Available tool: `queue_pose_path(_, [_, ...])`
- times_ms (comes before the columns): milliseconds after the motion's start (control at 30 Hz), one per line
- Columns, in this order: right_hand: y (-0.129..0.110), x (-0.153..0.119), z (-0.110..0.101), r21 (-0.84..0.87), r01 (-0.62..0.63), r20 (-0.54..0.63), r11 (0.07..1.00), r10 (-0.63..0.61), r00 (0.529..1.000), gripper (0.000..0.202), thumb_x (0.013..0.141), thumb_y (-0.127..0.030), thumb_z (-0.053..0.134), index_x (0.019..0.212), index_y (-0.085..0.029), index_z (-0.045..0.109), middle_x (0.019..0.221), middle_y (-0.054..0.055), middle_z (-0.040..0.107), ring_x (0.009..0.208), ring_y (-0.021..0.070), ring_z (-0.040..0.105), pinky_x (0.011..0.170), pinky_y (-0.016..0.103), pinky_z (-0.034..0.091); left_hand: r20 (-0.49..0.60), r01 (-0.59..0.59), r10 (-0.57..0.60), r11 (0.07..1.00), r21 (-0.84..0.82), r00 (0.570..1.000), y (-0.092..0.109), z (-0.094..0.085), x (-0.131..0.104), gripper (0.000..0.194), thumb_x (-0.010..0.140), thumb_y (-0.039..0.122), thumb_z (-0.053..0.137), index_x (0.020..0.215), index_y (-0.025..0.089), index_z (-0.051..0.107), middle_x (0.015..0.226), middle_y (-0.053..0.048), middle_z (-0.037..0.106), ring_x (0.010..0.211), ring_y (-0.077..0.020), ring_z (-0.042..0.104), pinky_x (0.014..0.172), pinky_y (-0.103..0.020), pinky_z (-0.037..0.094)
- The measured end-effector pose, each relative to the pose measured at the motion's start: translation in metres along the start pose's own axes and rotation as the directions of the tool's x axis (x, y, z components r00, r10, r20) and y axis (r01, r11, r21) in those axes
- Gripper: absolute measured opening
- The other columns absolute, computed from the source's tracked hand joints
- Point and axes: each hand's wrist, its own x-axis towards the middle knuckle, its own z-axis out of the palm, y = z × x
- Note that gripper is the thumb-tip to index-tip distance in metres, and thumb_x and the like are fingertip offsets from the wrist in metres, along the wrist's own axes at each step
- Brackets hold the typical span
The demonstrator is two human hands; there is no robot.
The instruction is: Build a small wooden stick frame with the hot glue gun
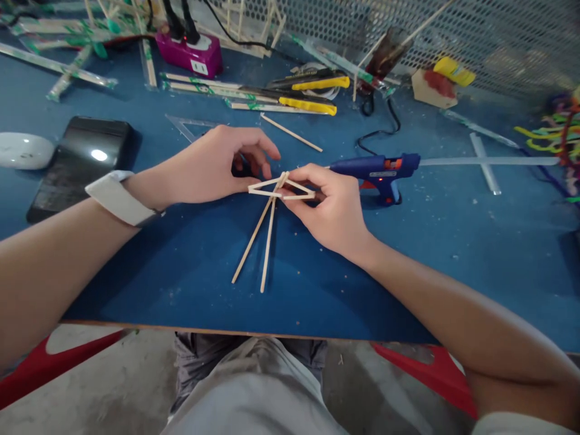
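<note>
**Wooden stick frame (pixel 270 223) pinched by the right hand (pixel 334 210) at the centre**

The stick frame is held in the middle of the picture, just above the tabletop (pixel 344 296). It is gripped near its crossing point between the thumb and index finger of the right hand, by which its right corner is also bordered. Its narrow, diamond-like part is stretched from left to right between the two hands, while its long axis is set by two long sticks, slanted from the crossing toward the lower left and splayed apart at their ends.

The frame's left corner is met by the thumb side of the left hand (pixel 226 163), whose fingers are curled loosely, with a gap left between them and the thumb. Whether the corner is touched by that thumb cannot be told. The frame thus lies to the right of the left hand and to the left of the right hand, the right being the nearer.

Beyond the right hand, a blue glue gun (pixel 378 172) is laid with its nozzle pointed left. Above the hands, a loose stick (pixel 292 132) is seen; yellow-handled cutters (pixel 312 107) are placed higher up. At the left, a black phone-like device (pixel 86 157) is set beside a white mouse (pixel 25 151).
</note>
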Motion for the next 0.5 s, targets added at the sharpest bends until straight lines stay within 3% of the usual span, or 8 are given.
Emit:
queue_pose_path(200, [-0.002,-0.001,-0.002,-0.079,0.008,0.003,0.997,-0.007,1.000,0.012,0.107,-0.036,0.083,0.112,-0.026,0.087,0.107,0.002,0.089,0.095,0.0222,0.084,0.082,0.033,0.071,0.070,0.000,0.000,1.000,0.004,0.998,0.005,0.003,-0.001,0.040,0.106,0.044,0.078,0.139,0.022,0.071,0.118,-0.003,0.081,0.104,-0.0188,0.073,0.093,-0.031,0.059])
queue_pose_path(500, [-0.003,0.000,-0.003,-0.087,0.019,0.001,0.996,-0.019,1.000,0.008,0.105,-0.029,0.082,0.110,-0.024,0.087,0.103,0.002,0.088,0.093,0.0214,0.083,0.077,0.031,0.069,0.026,0.053,-0.054,0.998,0.027,0.998,0.014,0.013,-0.001,0.046,0.099,0.040,0.080,0.141,0.022,0.070,0.118,-0.002,0.080,0.102,-0.0211,0.074,0.088,-0.032,0.055])
